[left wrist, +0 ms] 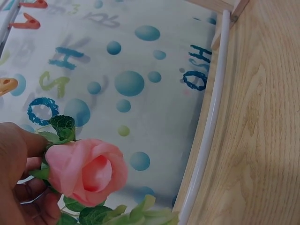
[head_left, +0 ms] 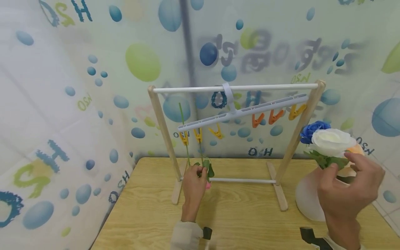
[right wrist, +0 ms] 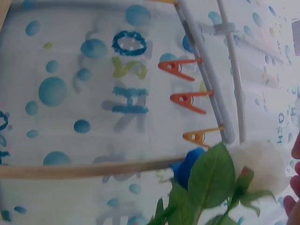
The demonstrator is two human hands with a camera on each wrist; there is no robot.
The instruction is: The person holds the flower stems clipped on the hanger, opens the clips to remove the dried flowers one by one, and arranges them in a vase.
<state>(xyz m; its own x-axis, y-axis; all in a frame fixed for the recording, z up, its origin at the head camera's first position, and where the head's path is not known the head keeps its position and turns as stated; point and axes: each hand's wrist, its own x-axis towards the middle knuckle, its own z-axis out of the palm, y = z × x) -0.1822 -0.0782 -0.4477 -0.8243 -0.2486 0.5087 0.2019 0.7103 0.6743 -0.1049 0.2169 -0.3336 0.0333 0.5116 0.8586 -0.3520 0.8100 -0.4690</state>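
Note:
A pink rose (left wrist: 86, 171) hangs head down under the white clip hanger (head_left: 240, 113), its green stem (head_left: 184, 139) running up to the yellow clips (head_left: 184, 138). My left hand (head_left: 193, 184) holds it by the leaves just above the bloom, low by the rack's bottom bar. My right hand (head_left: 350, 187) grips the stem of a white rose (head_left: 332, 141) that stands in a frosted white vase (head_left: 307, 198) at the right. A blue rose (head_left: 312, 130) sits behind it. The white rose (right wrist: 260, 161) and blue rose (right wrist: 187, 166) also show in the right wrist view.
A wooden rack (head_left: 162, 132) with white bars stands at the back of the wooden table (head_left: 237, 218). Orange clips (head_left: 267, 118) and a yellow clip (head_left: 295, 111) hang on the hanger's right half. A bubble-patterned curtain (head_left: 78, 104) closes in the left and back.

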